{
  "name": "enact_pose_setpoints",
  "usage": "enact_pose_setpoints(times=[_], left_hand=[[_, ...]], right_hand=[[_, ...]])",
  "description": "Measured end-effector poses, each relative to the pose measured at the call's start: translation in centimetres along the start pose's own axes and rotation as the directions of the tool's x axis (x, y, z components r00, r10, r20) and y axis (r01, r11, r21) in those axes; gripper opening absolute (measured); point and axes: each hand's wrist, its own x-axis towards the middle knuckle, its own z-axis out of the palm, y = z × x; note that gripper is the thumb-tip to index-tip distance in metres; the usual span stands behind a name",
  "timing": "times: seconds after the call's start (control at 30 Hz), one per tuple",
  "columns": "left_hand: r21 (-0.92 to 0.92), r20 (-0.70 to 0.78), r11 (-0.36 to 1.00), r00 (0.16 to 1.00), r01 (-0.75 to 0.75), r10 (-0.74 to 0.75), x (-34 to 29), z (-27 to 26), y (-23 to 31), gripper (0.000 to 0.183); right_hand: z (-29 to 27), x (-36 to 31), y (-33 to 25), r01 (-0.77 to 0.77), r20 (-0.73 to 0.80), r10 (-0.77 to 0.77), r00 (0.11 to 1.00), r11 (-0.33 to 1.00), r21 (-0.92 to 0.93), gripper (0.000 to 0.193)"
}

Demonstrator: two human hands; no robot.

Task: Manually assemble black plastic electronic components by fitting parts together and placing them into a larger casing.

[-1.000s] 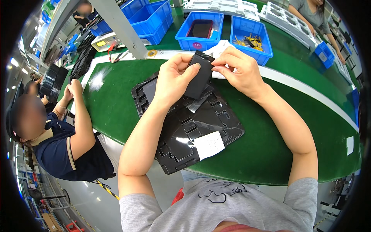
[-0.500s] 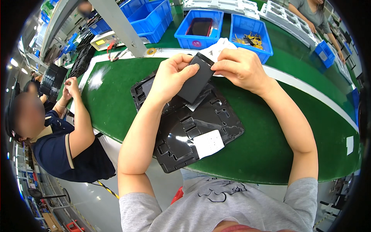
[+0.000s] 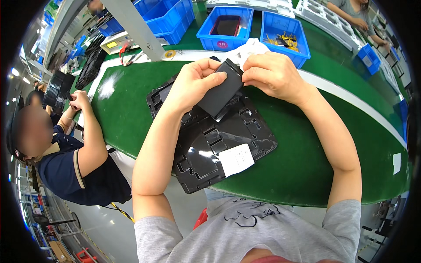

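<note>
My left hand (image 3: 197, 82) is closed round a flat black rectangular piece (image 3: 220, 90), its thumb pressed on the upper face. The piece is tilted above a black moulded plastic tray (image 3: 201, 151). At its upper right edge, my right hand (image 3: 272, 75) has its fingertips pinched together; what lies between them is hidden. A white paper label (image 3: 237, 160) lies on the tray's near part. Just beyond my hands is a crumpled white cloth or bag (image 3: 250, 51), partly covered by my right hand.
Across the green table (image 3: 307, 162) stand a blue bin (image 3: 224, 44) with a dark red-edged item and a blue bin (image 3: 287, 51) with yellow pieces. A grey post (image 3: 133, 28) rises at the far left. A co-worker (image 3: 66, 162) sits at left; another (image 3: 357, 19) works far right.
The black piece has tilted slightly and shifted a little left and down in my left hand. My right hand stays at its edge. The co-worker at left has moved their hands.
</note>
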Motion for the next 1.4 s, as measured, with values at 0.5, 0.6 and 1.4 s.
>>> enact_pose_setpoints(times=[0.5,0.6,1.4], left_hand=[[-0.077,-0.043,0.997,0.999,-0.015,0.012,-0.05,-0.03,0.13,0.021],[-0.092,-0.04,0.996,0.999,-0.01,0.006,0.04,-0.01,-0.12,0.02],[-0.034,0.01,0.999,1.0,0.013,-0.012,-0.17,-0.13,0.38,0.019]], right_hand=[[0.04,-0.17,0.24,-0.023,-0.065,0.021,0.998,0.999,-0.026,0.023],[0.13,-0.07,0.23,0.014,-0.029,-0.016,0.999,0.998,-0.067,0.021],[-0.19,0.34,-0.4,0.008,0.044,-0.007,0.999,1.0,-0.028,0.02]])
